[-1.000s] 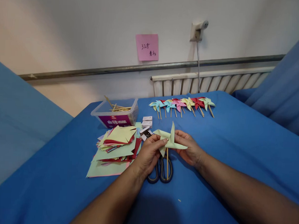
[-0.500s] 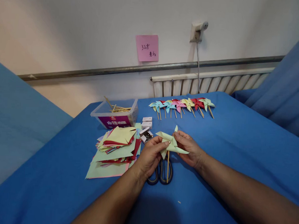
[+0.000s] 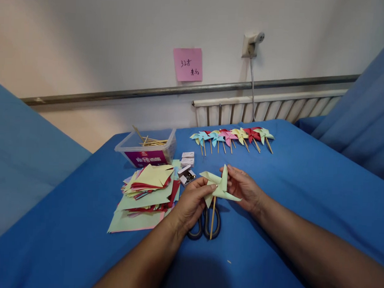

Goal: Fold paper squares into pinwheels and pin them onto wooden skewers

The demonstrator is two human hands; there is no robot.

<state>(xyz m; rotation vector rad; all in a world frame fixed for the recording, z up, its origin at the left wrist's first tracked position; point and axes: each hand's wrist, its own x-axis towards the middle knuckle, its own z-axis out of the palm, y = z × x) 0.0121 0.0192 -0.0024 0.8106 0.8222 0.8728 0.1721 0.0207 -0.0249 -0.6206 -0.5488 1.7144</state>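
Note:
A pale green paper pinwheel [image 3: 221, 188] on a thin wooden stick is held up over the blue table. My left hand [image 3: 194, 201] is closed on it, thumb near the pin at its centre. My right hand [image 3: 242, 188] pinches the upright upper blade from the right; some of its fingers are hidden behind the paper. The stick hangs downward in front of black-handled scissors [image 3: 216, 225], whose blades are hidden. Just left of the pinwheel, a small opened box of metal pins [image 3: 186, 176] lies on the cloth.
Stacked coloured paper [image 3: 136, 218] lies on the left, with a clear plastic box of sticks [image 3: 171, 149] behind it. Two small white boxes [image 3: 188, 159] stand near the middle. Several finished pinwheels [image 3: 227, 137] line the table's back, before a radiator [image 3: 270, 107].
My right hand has shifted slightly on the upper blade, which now stands broader and more upright. The pinwheel's stick tilts a little more to the left. The camera view has moved slightly.

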